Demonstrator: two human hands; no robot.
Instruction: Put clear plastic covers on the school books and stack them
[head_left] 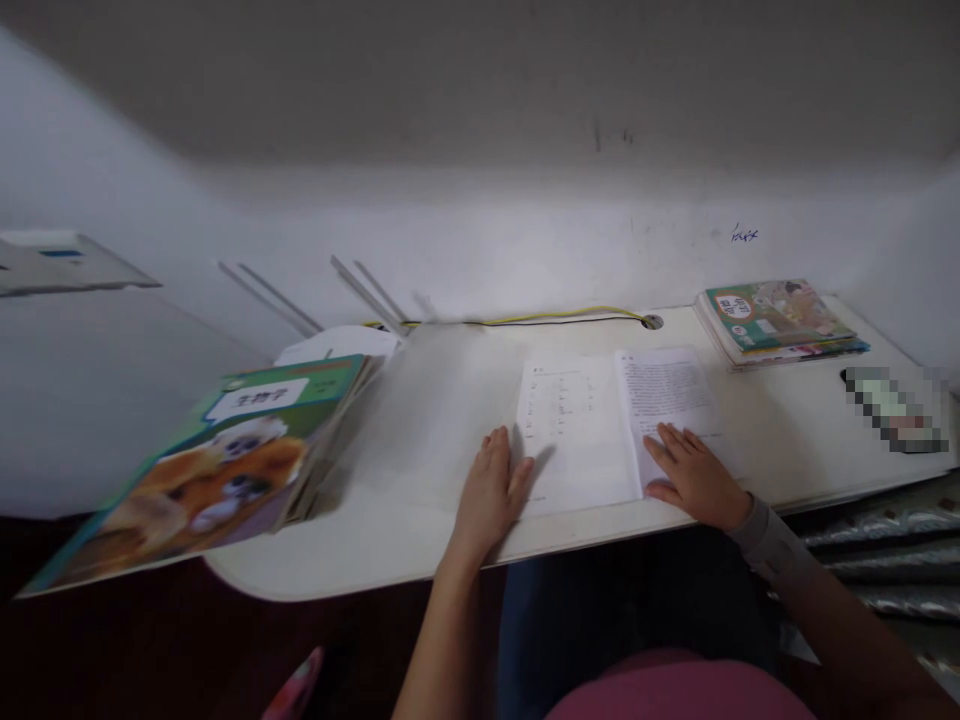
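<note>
An open book (pixel 577 450) with white printed pages lies near the desk's front edge. Its left page carries short scattered lines, its right page a dense block of text. My right hand (pixel 697 478) rests flat on the lower part of the right page, fingers stretched out, a grey band around the wrist. At the left page's outer edge is my left hand (pixel 489 492), fingers extended and thumb apart, lying by the paper. Neither hand grips anything.
A stack of books (pixel 255 440) with a biology cover overhangs the white desk (pixel 420 500) at left, beside a white device with upright antennas. More books (pixel 780 315) sit at back right, near a phone (pixel 892 408). A yellow cable (pixel 555 315) runs along the wall.
</note>
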